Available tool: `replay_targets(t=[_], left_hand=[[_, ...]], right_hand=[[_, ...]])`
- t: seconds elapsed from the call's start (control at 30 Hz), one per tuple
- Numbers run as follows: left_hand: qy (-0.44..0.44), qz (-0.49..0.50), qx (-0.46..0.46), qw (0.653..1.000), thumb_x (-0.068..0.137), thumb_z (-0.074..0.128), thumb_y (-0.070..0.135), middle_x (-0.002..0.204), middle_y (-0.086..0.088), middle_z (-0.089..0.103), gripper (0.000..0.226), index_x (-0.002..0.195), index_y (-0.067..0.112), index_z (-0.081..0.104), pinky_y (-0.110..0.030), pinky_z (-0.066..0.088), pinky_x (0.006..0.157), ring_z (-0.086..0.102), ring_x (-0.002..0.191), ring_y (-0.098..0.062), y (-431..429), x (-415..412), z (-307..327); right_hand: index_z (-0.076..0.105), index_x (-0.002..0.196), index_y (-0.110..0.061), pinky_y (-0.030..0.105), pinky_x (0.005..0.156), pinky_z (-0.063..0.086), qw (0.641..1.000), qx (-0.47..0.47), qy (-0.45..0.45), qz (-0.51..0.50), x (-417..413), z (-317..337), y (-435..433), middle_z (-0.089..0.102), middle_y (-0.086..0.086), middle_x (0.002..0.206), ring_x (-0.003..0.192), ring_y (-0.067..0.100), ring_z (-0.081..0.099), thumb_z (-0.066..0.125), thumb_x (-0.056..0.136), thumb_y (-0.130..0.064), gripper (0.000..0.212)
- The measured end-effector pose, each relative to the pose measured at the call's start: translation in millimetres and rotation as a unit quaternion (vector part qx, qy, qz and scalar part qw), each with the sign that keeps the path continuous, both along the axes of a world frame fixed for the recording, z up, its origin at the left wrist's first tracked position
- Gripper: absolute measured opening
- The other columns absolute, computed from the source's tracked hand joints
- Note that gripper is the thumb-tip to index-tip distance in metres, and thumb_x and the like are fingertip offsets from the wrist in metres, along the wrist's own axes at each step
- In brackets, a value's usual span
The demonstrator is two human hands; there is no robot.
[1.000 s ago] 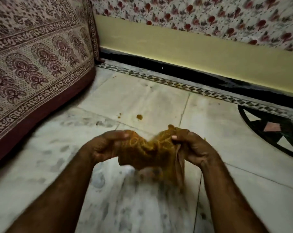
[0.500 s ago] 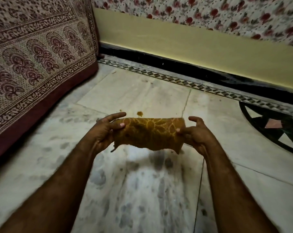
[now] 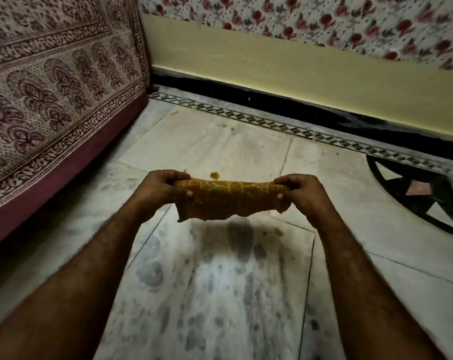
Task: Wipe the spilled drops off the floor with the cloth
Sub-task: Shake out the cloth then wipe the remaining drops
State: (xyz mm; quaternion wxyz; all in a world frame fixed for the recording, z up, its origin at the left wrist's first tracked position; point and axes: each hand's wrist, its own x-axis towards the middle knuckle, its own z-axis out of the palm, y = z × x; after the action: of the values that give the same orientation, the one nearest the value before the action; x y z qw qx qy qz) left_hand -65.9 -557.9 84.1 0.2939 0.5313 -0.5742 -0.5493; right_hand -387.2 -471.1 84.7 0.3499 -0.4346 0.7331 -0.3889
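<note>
Both hands hold the cloth stretched above the floor, near the middle. The left hand has its grip pinching the cloth's left end; the right hand pinches the right end. A drop lies on the floor just beyond the cloth, a smaller one left of it.

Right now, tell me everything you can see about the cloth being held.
The cloth is mustard-brown with a paler yellow net-like pattern and looks like soft, slightly fuzzy fabric. It is stretched sideways into a band, its lower edge hanging ragged and uneven. The left hand pinches one end, the right hand the other. It is held above the marble floor, touching only the hands, casting a shadow below.
</note>
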Motion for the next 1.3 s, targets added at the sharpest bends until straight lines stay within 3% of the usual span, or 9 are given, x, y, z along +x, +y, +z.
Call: replay_targets(t=[0.1, 0.27, 0.37, 0.5, 0.6, 0.7, 0.87, 1.07, 1.3], left_hand=[[-0.019, 0.019, -0.043, 0.999, 0.074, 0.082, 0.0, 0.099, -0.011, 0.075, 0.037, 0.11, 0.005, 0.074, -0.028, 0.06, 0.077, 0.072, 0.087, -0.019, -1, -4, 3], [-0.169, 0.017, -0.142, 0.975, 0.08, 0.079, 0.023, 0.066, 0.003, 0.072, 0.009, 0.073, 0.018, 0.077, -0.015, 0.042, 0.052, 0.06, 0.059, 0.002, 0, -9, 8], [-0.222, -0.015, -0.201, 0.954, 0.079, 0.075, 0.017, 0.083, 0.004, 0.069, 0.015, 0.065, 0.016, 0.07, -0.025, 0.044, 0.063, 0.06, 0.076, 0.002, 1, -10, 12], [-0.211, -0.15, -0.179, 0.949, 0.08, 0.069, 0.004, 0.1, 0.012, 0.068, 0.029, 0.085, 0.028, 0.054, -0.019, 0.051, 0.064, 0.07, 0.082, -0.004, 9, -15, 19], [-0.272, -0.277, -0.207, 0.898, 0.083, 0.068, 0.005, 0.114, 0.008, 0.055, 0.039, 0.105, 0.036, 0.055, -0.014, 0.051, 0.072, 0.062, 0.098, -0.016, 19, -33, 20], [-0.307, -0.397, -0.117, 0.857, 0.081, 0.063, -0.008, 0.127, 0.003, 0.055, 0.072, 0.139, 0.034, 0.054, -0.034, 0.062, 0.079, 0.067, 0.101, -0.021, 33, -57, 17], [-0.319, -0.434, 0.011, 0.842, 0.084, 0.065, -0.007, 0.155, -0.004, 0.04, 0.108, 0.154, 0.051, 0.006, -0.042, 0.057, 0.094, 0.059, 0.124, -0.029, 47, -71, 13], [-0.135, -0.285, 0.149, 0.937, 0.086, 0.047, -0.022, 0.134, -0.015, 0.051, 0.101, 0.156, 0.044, 0.016, -0.058, 0.058, 0.086, 0.064, 0.111, -0.037, 43, -64, 10], [0.048, -0.17, 0.189, 0.966, 0.085, 0.051, -0.025, 0.122, -0.024, 0.058, 0.081, 0.147, 0.026, 0.042, -0.051, 0.06, 0.084, 0.066, 0.107, -0.037, 29, -63, 5]], right_hand=[[0.079, 0.103, -0.018, 0.034, 0.086, 0.056, 0.997, 0.009, 0.072, 0.02, -4, 2, -2, 0.075, 0.002, 0.097, 0.093, 0.019, 0.067, 0.068, 0.084, 0.005, 0.032], [0.077, 0.087, -0.009, 0.023, 0.067, 0.045, 0.995, -0.017, 0.091, 0.049, -8, 8, -3, 0.068, -0.002, 0.081, 0.078, 0.011, 0.061, 0.067, 0.09, -0.004, 0.011], [0.076, 0.083, -0.014, 0.029, 0.073, 0.048, 0.998, -0.045, 0.032, 0.028, -10, 9, -2, 0.071, 0.0, 0.085, 0.082, 0.013, 0.063, 0.07, 0.091, -0.013, 0.01], [0.073, 0.082, -0.016, 0.043, 0.08, 0.057, 0.995, -0.081, -0.002, -0.051, -11, 5, -8, 0.074, 0.007, 0.085, 0.087, 0.026, 0.07, 0.074, 0.087, -0.019, 0.006], [0.072, 0.088, -0.017, 0.047, 0.083, 0.061, 0.995, -0.076, 0.007, -0.068, -10, 3, -11, 0.073, 0.006, 0.089, 0.091, 0.029, 0.071, 0.074, 0.088, -0.022, 0.006], [0.072, 0.092, -0.017, 0.048, 0.085, 0.061, 0.995, -0.074, 0.015, -0.063, -8, 3, -12, 0.073, 0.006, 0.092, 0.093, 0.028, 0.07, 0.076, 0.088, -0.024, 0.009], [0.075, 0.094, -0.02, 0.047, 0.083, 0.062, 0.998, -0.059, -0.01, -0.031, -8, 2, -8, 0.075, 0.003, 0.095, 0.094, 0.025, 0.071, 0.079, 0.085, -0.021, 0.01], [0.077, 0.097, -0.014, 0.036, 0.071, 0.062, 0.992, -0.035, -0.102, 0.069, 0, -1, 6, 0.077, 0.009, 0.09, 0.088, 0.03, 0.075, 0.073, 0.079, 0.009, 0.03], [0.074, 0.101, -0.01, 0.047, 0.086, 0.062, 0.984, -0.013, -0.112, 0.139, 43, -9, 18, 0.077, 0.017, 0.096, 0.09, 0.031, 0.075, 0.072, 0.073, 0.018, 0.039]])
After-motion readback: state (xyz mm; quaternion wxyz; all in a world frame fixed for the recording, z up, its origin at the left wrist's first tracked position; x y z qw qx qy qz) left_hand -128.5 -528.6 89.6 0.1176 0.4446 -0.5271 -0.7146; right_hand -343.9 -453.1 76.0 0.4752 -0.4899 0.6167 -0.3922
